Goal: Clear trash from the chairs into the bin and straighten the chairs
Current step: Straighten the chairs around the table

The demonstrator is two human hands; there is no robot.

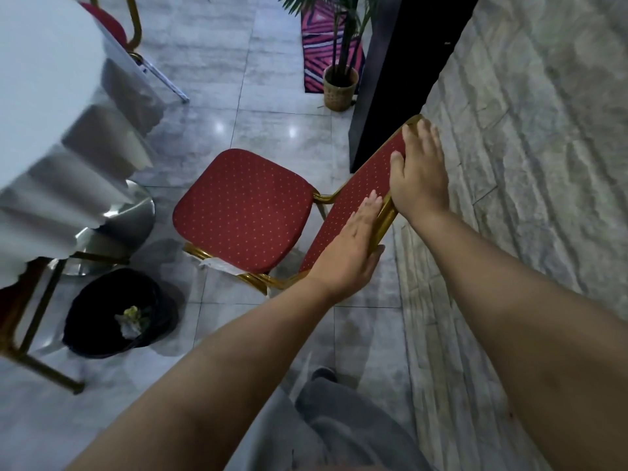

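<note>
- Tablecloth [40,130] fills my left side, white, draped in folds to the floor [272,79], with the steel table base [136,209] showing under it.
- My chair [243,209], red dotted upholstery on a gold frame, stands between that table and the rough stone wall [526,147] on my right; its seat is bare, and its backrest [356,202] is turned toward me.
- The bin [119,314], black-lined, sits on the floor just left of the chair's front leg, with a crumpled bit of trash [131,321] already in it.
- My right hand [418,178] is wrapped over the top rail of the backrest, fingers curled round the far end.
- My left hand [346,253] lies flat against the lower end of the backrest, fingers straight, pressing more than gripping; the two hands are apart along the rail.
- A scrap of clear plastic [217,263] hangs off the front edge of the frame, under the seat.
- Risks as I judge them: swinging the chair leftward could knock the bin over; the flat left hand could slip on the fabric; and that scrap is easy to miss and leave behind.
</note>
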